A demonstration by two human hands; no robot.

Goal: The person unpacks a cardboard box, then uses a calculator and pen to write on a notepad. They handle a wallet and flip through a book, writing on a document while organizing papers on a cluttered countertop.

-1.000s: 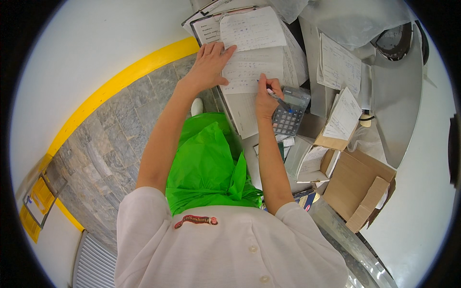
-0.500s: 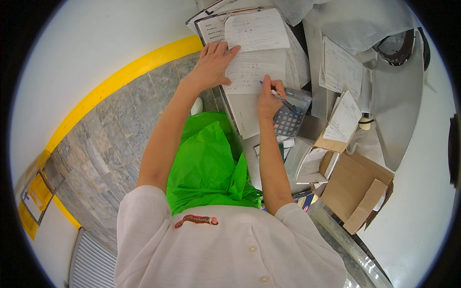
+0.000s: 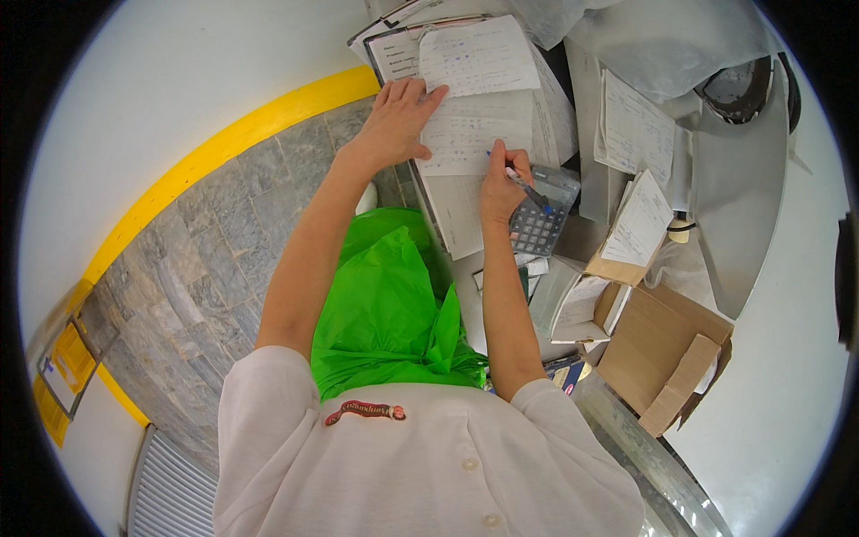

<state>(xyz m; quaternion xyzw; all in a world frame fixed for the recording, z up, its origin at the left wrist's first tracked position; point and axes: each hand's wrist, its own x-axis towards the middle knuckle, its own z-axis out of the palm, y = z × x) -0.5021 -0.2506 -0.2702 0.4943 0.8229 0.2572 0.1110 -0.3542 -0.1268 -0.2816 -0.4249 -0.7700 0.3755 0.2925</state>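
Now, we appear to be at a writing step. Our handwritten sheet lies over further papers on a clipboard, between twelve and one o'clock of the view; its centre serves as the dial below.

Left hand: located between nine and ten o'clock, fingers spread and flat on the left edge of the papers, grasping nothing. We judge this sound for anchoring: light, even pressure should prevent the page from sliding, with the thumb clear of the line in use.

Right hand: located at five o'clock, fingers closed around a pen, its point angled toward ten o'clock. We cannot tell whether the point touches the paper. For clean strokes, we should support the heel of the hand and steer from the fingers, not the arm.

Upper white sheet: located at twelve o'clock. We should check that its lower edge covers no needed line.

Calculator: located between four and five o'clock, just beside the right hand. We should avoid pressing its keys with the wrist.
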